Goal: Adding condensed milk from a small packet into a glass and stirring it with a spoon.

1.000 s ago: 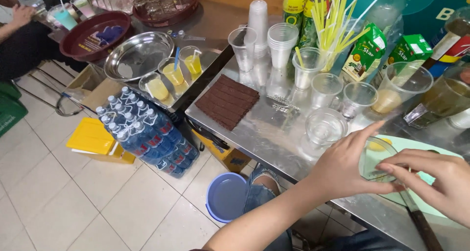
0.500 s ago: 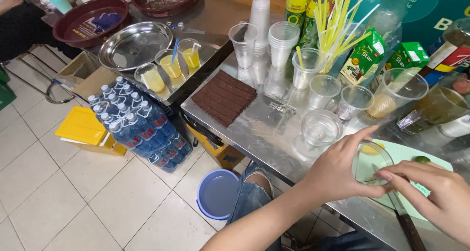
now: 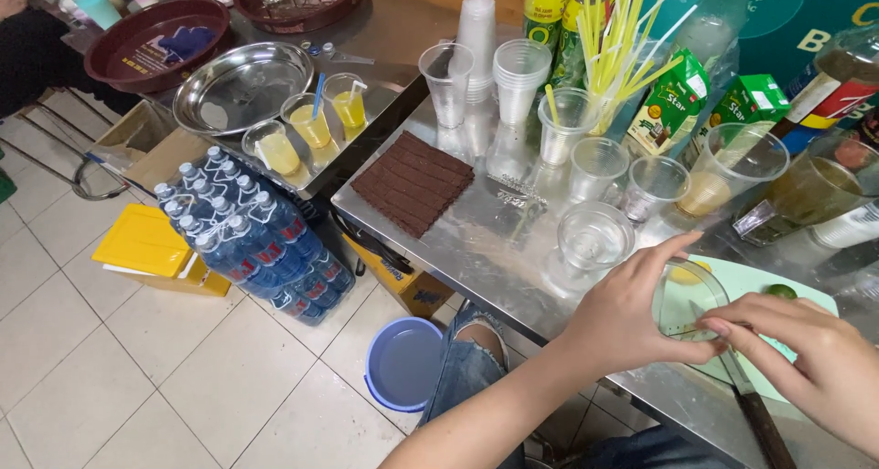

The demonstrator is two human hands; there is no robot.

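My left hand [image 3: 627, 318] is wrapped around a clear plastic cup [image 3: 689, 293] that is tipped on its side over a pale green cutting board [image 3: 806, 306] on the steel counter [image 3: 476, 236]. A yellow piece shows through the cup's far side. My right hand [image 3: 810, 368] reaches in from the right, its fingertips at the cup's rim; whether they pinch anything is hidden. A knife with a dark handle [image 3: 758, 421] lies under that hand. A green lime [image 3: 781, 291] sits on the board just behind.
Empty clear cups [image 3: 595, 236], a cup stack [image 3: 476, 39], yellow straws [image 3: 615, 43], green cartons [image 3: 673, 98] and a brown mat [image 3: 412, 181] crowd the counter. To the left stand yellow drinks [image 3: 311, 126] and a steel tray [image 3: 240, 85]. Bottled water [image 3: 247, 236] and a blue bucket [image 3: 403, 364] stand on the floor.
My left hand has closed further round the cup and tipped its mouth toward me. My right fingers have drawn in to the rim. The view has shifted slightly.
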